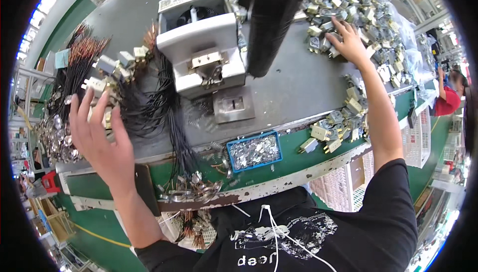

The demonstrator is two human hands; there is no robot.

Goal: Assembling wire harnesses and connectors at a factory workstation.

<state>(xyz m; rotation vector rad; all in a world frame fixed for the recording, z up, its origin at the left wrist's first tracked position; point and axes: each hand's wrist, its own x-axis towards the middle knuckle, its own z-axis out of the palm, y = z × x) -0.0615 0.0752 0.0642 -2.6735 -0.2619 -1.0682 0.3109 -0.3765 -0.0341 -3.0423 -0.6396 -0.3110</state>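
Note:
My left hand (pixel 97 135) is open, its fingers stretched apart over a heap of cream-and-grey blocks with black wires. One cream block (pixel 96 85) lies right at its fingertips; I cannot tell whether they touch. My right hand (pixel 350 45) reaches far to the right with fingers spread, at the edge of a large pile of small cream-and-grey electrical parts (pixel 343 0). Nothing shows in its grip. Between the hands stands a white bench machine (pixel 201 38), with a cream part (pixel 206 60) seated at its front. A metal plate (pixel 234 104) with a slot sits before it.
A blue tray (pixel 255 151) of small metal pieces stands at the table's front edge. Black wire bundles (pixel 172 117) with copper ends hang over that edge. A thick black column (pixel 274 23) rises beside the machine. More loose parts (pixel 331 130) lie front right. A person in red (pixel 448 96) is far right.

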